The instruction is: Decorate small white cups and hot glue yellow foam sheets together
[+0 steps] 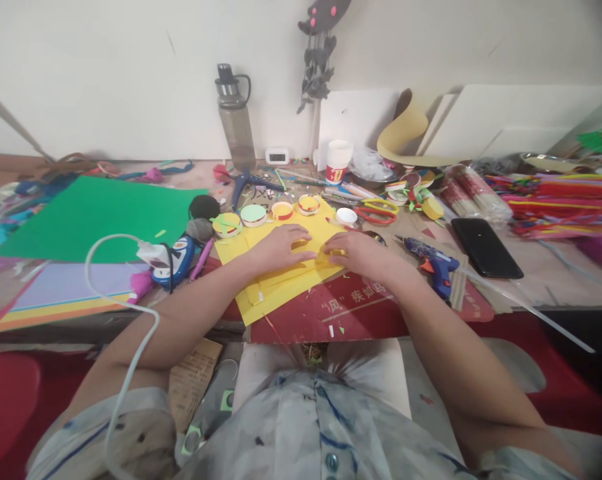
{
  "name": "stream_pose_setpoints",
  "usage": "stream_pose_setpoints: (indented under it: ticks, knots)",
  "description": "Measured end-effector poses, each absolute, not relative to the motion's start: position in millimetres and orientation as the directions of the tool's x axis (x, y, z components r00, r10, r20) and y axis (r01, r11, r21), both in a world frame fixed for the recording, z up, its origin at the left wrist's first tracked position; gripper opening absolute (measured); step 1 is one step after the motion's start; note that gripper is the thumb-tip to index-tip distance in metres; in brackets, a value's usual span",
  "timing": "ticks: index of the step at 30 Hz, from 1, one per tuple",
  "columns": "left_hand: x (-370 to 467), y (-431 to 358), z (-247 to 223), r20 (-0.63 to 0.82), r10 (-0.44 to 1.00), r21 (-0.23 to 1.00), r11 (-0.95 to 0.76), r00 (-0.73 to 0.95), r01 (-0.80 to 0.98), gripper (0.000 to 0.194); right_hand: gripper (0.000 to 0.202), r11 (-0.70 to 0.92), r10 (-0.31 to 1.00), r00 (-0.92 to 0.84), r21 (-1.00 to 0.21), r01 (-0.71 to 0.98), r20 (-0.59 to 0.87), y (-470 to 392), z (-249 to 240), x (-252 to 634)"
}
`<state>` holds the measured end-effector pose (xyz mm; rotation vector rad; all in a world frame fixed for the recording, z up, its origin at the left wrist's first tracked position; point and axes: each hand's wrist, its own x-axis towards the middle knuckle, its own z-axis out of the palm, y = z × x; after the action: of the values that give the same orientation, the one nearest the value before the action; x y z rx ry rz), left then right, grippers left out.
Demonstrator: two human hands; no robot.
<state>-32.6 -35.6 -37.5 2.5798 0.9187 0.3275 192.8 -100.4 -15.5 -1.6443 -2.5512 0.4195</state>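
In the head view, yellow sheets of paper lie on a red board in front of me. My left hand rests over the yellow paper, its fingers stretched to the right and the thumb apart. My right hand hovers or rests at the paper's right edge, fingers bent loosely and apart; I cannot tell whether the fingertips touch the sheet. Just beyond my hands stand small round paper pieces: a green-topped disc, a red-and-white ring, a yellow one and a white one.
Left are a green sheet, stacked coloured sheets and a blue-and-white device with a white cable. Right are scissors, a blue glue gun and a black phone. A bottle and paper cup stand behind.
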Motion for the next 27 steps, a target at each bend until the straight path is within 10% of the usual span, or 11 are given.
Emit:
stream_pose_setpoints:
  ticks: [9, 20, 27]
  knots:
    - [-35.1, -42.5, -22.8, 0.017, 0.618, 0.447, -0.708, 0.786, 0.547, 0.065, 0.031, 0.3, 0.953, -0.303, -0.088, 0.95, -0.025, -98.0, -3.9, 179.7]
    - [-36.2, -39.7, -24.8, 0.1, 0.625, 0.471, -0.715, 0.774, 0.516, 0.032, 0.018, 0.395, 0.883, -0.265, -0.309, 0.865, 0.387, -83.8, -34.6, 195.7]
    - [-39.4, -32.7, -19.3, 0.111, 0.741, 0.574, -0.592, 0.663, 0.566, 0.044, 0.019, 0.384, 0.887, -0.237, -0.347, 0.855, 0.397, -79.0, -43.5, 199.8]
